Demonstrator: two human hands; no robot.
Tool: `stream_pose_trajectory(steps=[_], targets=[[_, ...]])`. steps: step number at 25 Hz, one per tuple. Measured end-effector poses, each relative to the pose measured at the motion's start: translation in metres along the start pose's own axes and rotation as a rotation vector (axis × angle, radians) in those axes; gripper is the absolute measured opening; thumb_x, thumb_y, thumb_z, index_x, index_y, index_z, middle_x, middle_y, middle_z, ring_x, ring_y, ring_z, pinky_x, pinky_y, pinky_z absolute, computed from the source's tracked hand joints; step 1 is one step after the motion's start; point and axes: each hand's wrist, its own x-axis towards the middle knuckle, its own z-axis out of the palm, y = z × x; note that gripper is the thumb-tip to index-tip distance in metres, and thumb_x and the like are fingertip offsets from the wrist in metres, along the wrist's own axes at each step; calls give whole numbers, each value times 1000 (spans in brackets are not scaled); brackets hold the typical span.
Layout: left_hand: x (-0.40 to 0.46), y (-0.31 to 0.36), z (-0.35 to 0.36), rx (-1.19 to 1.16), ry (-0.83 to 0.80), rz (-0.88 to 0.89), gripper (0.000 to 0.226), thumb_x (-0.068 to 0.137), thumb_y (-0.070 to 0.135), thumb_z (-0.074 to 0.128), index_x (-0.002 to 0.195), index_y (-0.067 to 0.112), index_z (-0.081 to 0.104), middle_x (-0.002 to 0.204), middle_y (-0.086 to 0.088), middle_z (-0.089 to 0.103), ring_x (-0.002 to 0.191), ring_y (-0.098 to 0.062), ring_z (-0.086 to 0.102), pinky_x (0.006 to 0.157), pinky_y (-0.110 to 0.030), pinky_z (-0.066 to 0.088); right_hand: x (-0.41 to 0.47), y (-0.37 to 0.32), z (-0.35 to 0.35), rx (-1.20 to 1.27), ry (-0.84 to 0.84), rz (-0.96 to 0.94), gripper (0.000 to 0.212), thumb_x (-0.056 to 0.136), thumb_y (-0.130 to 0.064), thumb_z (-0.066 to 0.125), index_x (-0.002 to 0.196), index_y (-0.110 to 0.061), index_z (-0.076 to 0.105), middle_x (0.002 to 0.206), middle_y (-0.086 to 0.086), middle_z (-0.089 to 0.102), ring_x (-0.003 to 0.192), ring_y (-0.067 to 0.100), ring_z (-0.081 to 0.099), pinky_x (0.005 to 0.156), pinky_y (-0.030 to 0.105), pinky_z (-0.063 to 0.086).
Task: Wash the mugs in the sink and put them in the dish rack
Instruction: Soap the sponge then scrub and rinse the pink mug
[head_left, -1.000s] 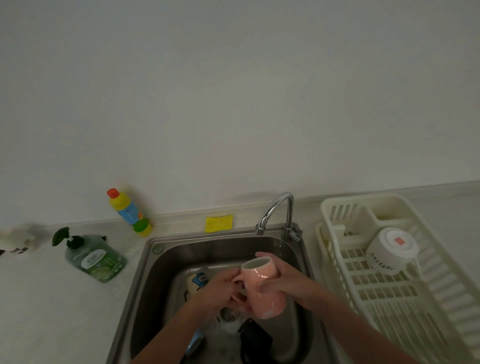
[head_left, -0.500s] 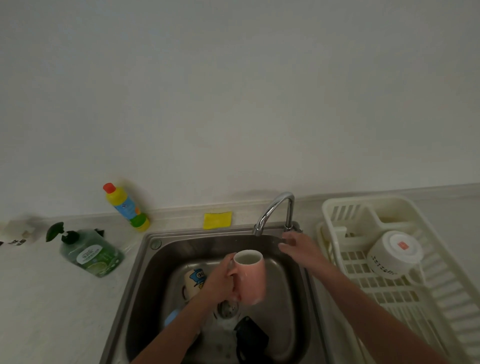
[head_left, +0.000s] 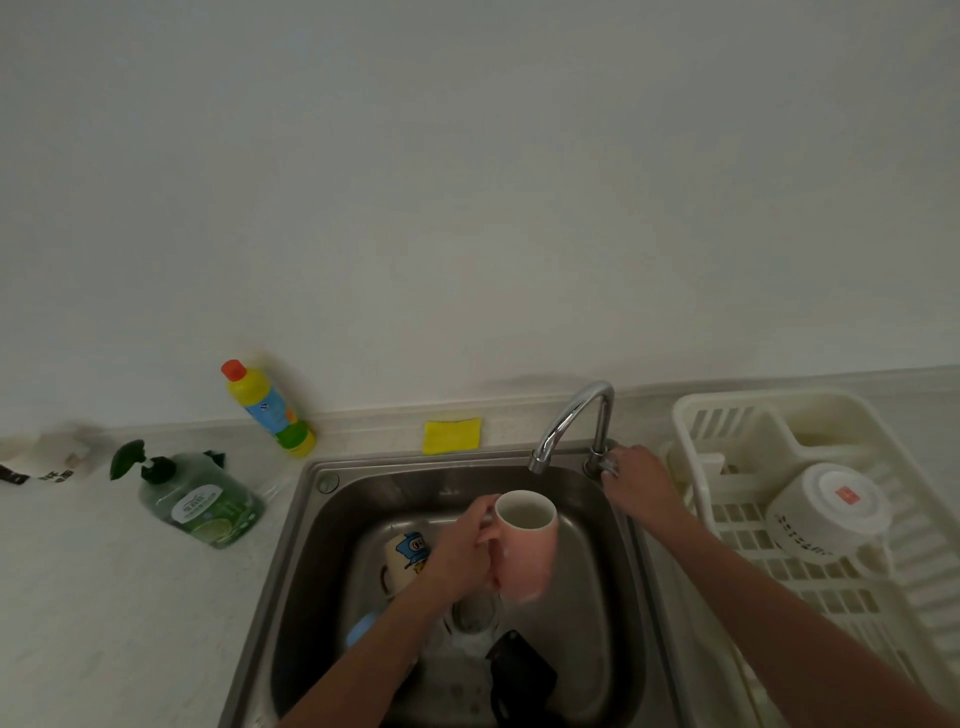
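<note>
Over the steel sink (head_left: 311, 525), my left hand (head_left: 462, 551) grips a pink mug (head_left: 524, 551) by its handle side, fingers curled around it, and holds it upright with the mouth open toward me, just below and in front of the tap spout (head_left: 569, 421). My right hand (head_left: 631, 480) reaches to the base of the tap, its fingers curled on the small lever (head_left: 602, 460) there. Down in the basin, a cream mug with a blue cartoon figure (head_left: 405, 556) lies left of my left hand, partly hidden by it. Something light blue (head_left: 361, 626) peeks out beside my left forearm, and a dark object (head_left: 519, 670) sits near the drain; I cannot tell what either one is. To the right, a white dish rack (head_left: 727, 410) stands on the bench (head_left: 104, 597), holding one white mug (head_left: 826, 509) upside down with a red mark on its base. Left of the sink, a green soap bottle (head_left: 200, 504) and a yellow bottle with a red cap (head_left: 267, 410) stand near the wall, and a yellow sponge (head_left: 451, 435) lies behind the sink's rim.
</note>
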Motion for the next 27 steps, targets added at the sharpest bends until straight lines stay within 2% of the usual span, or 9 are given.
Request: stream_pose_trajectory(steps=[2,4,8,10,13,16,21,25,27], targets=[[1,-2,0,21,19,8,72,78,3,75,138,25,41,123,12,60,115,-10,58,85,-20,53,-2,-6,-2,-15,42,-4,23,87,-18,58,104,-9,71,104,14,67,104,31,61,85,30,47],[3,-2,1,46,26,22,77,75,6,78,138,25,41,125,10,60,115,-10,58,91,-27,54,-12,-12,7,-40,18,1,25,88,-20,58,107,-7,69,110,14,66,108,31,61,88,30,46],[7,0,3,64,61,52,64,83,7,71,139,20,42,128,3,60,116,-14,59,97,-33,53,-31,-16,24,-97,-242,-122,31,90,-27,58,117,-11,65,122,9,65,117,24,59,96,28,44],[8,0,3,66,68,48,58,87,8,68,139,19,44,127,2,61,115,-14,60,97,-33,52,-30,-17,17,-66,-285,-196,33,91,-25,58,120,-11,63,124,8,65,118,23,59,97,28,43],[7,2,4,18,104,6,50,92,1,58,137,20,49,125,-1,64,110,-17,64,83,-17,54,-34,-29,-4,91,-222,-327,35,90,-11,58,124,-14,65,124,1,66,116,15,61,98,22,41],[7,0,5,24,120,8,47,93,-2,50,134,20,53,121,-4,66,104,-18,66,69,-11,52,-48,-47,-23,223,-239,-502,37,83,-3,58,114,-18,71,113,-4,71,101,5,63,86,13,45],[10,0,5,146,96,66,48,92,-5,47,134,18,53,109,-1,64,89,-8,59,65,-8,50,-61,-63,-13,-138,-545,-660,27,81,-37,66,104,-24,66,104,-2,70,94,16,66,79,28,51],[18,4,8,486,-47,105,48,96,15,59,139,18,38,124,2,59,103,-8,60,91,-20,50,-56,-66,-3,-239,-617,-656,35,85,-41,70,110,-16,69,108,6,69,100,22,63,86,31,47],[19,1,7,514,-72,91,46,96,17,59,137,17,39,125,0,58,105,-10,62,94,-25,51,-55,-64,-1,-261,-616,-662,35,88,-44,67,109,-16,71,105,7,70,99,23,64,88,32,47]])
